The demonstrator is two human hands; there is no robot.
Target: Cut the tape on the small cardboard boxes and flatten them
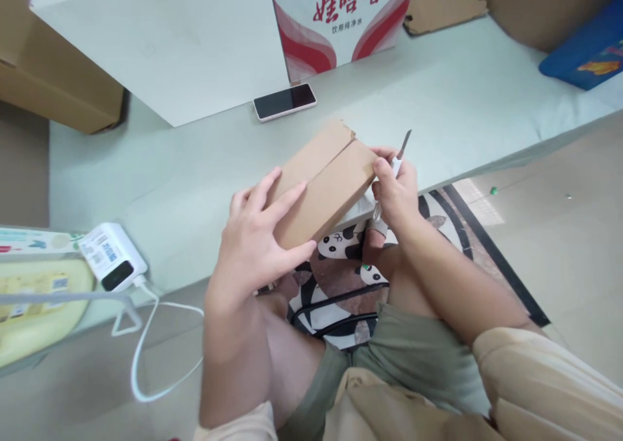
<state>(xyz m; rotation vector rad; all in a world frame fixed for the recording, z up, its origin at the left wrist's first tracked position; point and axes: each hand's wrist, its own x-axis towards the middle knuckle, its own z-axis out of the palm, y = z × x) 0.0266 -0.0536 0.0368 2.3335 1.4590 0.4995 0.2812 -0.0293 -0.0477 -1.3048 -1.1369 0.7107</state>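
A small brown cardboard box (324, 185) is tilted over the front edge of the table, with a seam running along its upper face. My left hand (260, 233) grips its left end, fingers spread over the top and the thumb along the near side. At the box's right end, my right hand (395, 185) has its fingers closed round a white-handled knife (398, 162), whose narrow blade points up and away from the box. The right thumb and fingertips also touch the box's corner.
Behind the box lies a phone (285, 102), before a large white box (170, 45) and a red-and-white carton (345, 23). A white device (109, 253) with a cable sits left. A blue container (588, 52) stands at right, and a panda-patterned mat (335, 298) lies below.
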